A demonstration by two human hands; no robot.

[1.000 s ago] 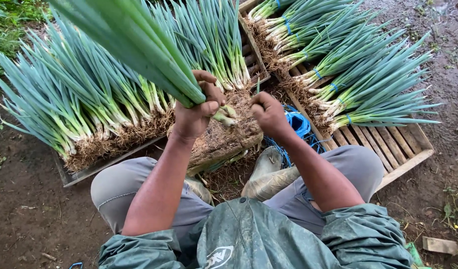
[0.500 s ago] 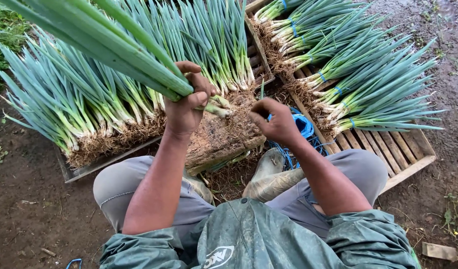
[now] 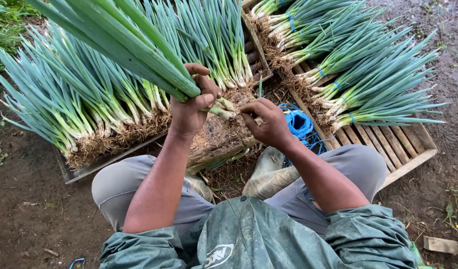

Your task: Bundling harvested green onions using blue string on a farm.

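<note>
- soft, even overcast daylight; shadows faint and diffuse.
- no glare; mild sheen on the wet soil (image 3: 25, 209).
- near green onion leaves (image 3: 119, 40) slightly blurred; wide-angle stretch at edges.

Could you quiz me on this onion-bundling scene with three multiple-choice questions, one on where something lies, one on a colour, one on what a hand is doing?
1. Where does the coil of string lie?
A. Beside the right hand, at the edge of the slatted pallet
B. On the grass at far left
C. On the person's lap

2. What colour are the ties on the bundles at the right?
A. Red
B. Blue
C. White

3. What is the left hand doing?
A. Lying flat on the ground
B. Resting on a knee
C. Gripping a bunch of green onions

Answers: 1 A, the coil shows just past the right hand, against the pallet. 2 B, blue bands wrap the stalks. 3 C, its fingers close round the stalks.
</note>
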